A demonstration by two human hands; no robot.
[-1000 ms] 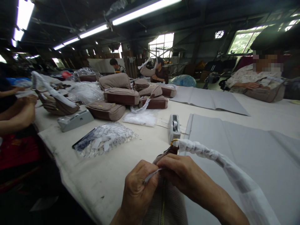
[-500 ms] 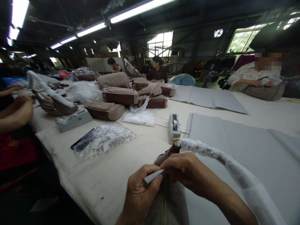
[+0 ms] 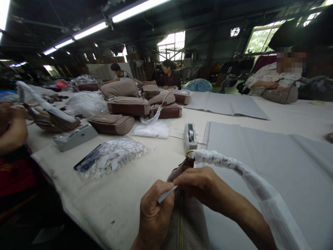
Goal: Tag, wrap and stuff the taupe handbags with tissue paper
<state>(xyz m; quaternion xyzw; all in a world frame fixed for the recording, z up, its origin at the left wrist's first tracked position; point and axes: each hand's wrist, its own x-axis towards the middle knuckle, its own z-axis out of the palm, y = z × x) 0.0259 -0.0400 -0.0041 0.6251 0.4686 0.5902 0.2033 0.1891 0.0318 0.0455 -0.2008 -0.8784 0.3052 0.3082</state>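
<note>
A taupe handbag (image 3: 186, 222) lies in front of me with its gold zipper running toward me. Its handle (image 3: 241, 175) arcs to the right, wrapped in white tissue, and joins a gold ring (image 3: 189, 152). My left hand (image 3: 154, 217) pinches a small white paper strip (image 3: 166, 194) at the bag's top. My right hand (image 3: 199, 185) is closed over the same spot, its fingertips meeting the strip.
A grey tape dispenser (image 3: 189, 137) stands just beyond the bag. Grey paper sheets (image 3: 262, 149) cover the table on the right. A clear bag of paper pieces (image 3: 111, 156), a stack of handbags (image 3: 130, 107) and another dispenser (image 3: 75, 137) lie left. Other people work around the table.
Both hands stay at the bag's top with the strip; the view has shifted slightly, so everything sits a little more left and higher.
</note>
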